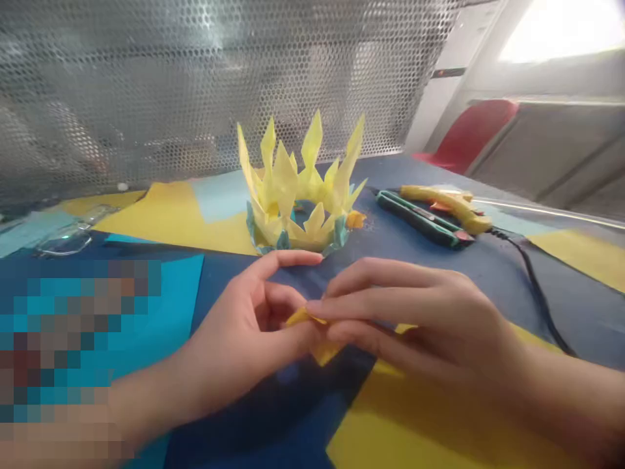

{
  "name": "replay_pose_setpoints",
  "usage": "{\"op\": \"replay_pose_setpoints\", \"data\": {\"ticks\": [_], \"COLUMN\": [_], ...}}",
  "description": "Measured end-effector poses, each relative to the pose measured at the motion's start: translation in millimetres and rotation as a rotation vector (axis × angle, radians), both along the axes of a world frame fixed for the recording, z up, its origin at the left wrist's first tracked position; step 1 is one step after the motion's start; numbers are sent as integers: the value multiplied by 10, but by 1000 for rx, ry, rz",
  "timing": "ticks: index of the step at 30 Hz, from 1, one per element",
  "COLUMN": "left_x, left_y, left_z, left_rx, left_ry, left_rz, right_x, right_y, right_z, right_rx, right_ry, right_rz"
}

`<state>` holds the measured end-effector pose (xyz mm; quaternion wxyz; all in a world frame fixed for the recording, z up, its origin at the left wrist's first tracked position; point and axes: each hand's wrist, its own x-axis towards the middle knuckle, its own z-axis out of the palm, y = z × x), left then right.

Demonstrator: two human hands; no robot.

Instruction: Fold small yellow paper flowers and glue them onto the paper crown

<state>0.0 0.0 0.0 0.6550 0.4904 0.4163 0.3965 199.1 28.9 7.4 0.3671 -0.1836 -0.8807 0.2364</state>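
Between my two hands is a small piece of yellow paper (326, 350), partly covered by my fingers. My left hand (263, 319) pinches it between thumb and fingers, with the index finger stretched out above. From the other side, my right hand (415, 312) grips the same piece, its fingertips meeting my left thumb. Just behind my hands stands a yellow paper crown (283, 182) with tall pointed leaves and blue-green pieces around its base. Beneath my right hand lies a larger yellow sheet (390, 417).
A glue gun (446, 205) with a black cord and a green-handled box cutter (420, 218) lie at right. Clear glasses (68, 238), a blue sheet (183, 306) and a yellow sheet (166, 215) are on the left. A perforated metal panel (195, 85) closes off the back.
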Motion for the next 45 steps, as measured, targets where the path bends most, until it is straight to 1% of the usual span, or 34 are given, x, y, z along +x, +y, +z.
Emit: {"op": "replay_pose_setpoints", "data": {"ticks": [4, 9, 12, 15, 19, 22, 25, 27, 30, 33, 36, 41, 45], "left_x": [38, 45, 31, 17, 22, 39, 46, 45, 37, 28, 27, 44, 45], "left_y": [5, 14, 6, -10, -10, 4, 5, -7, -35, -65, -89, -82, -58], "left_z": [-44, -36, -31, -30, -31, -39, -51, -58, -64, -66, -69, -90, -91], "left_rx": [3, -4, -2, 5, 25, 54, 109, 151, 224, 330, 423, 339, 337], "left_ry": [27, -3, -30, -45, -70, -79, -20, 30, 142, 275, 349, 294, 266], "left_rz": [17, 23, 21, 34, 51, 63, 90, 111, 140, 154, 165, 194, 275], "right_x": [0, -12, -21, -26, -31, -40, -58, -72, -88, -93, -91, -82, -67], "right_y": [-1, -22, -4, 18, 18, 8, 1, -2, -4, -12, -27, -32, -31], "right_z": [2, 22, 15, 9, 19, 20, 0, -19, -37, -35, -22, 8, 28], "right_rx": [6, 45, 14, -25, -41, -63, -119, -179, -240, -238, -202, -160, -120], "right_ry": [0, 7, 20, 23, 17, 23, 46, 60, 29, -3, -7, 9, 38], "right_rz": [-11, -25, -29, -68, -108, -113, -134, -179, -223, -214, -218, -220, -211]}}
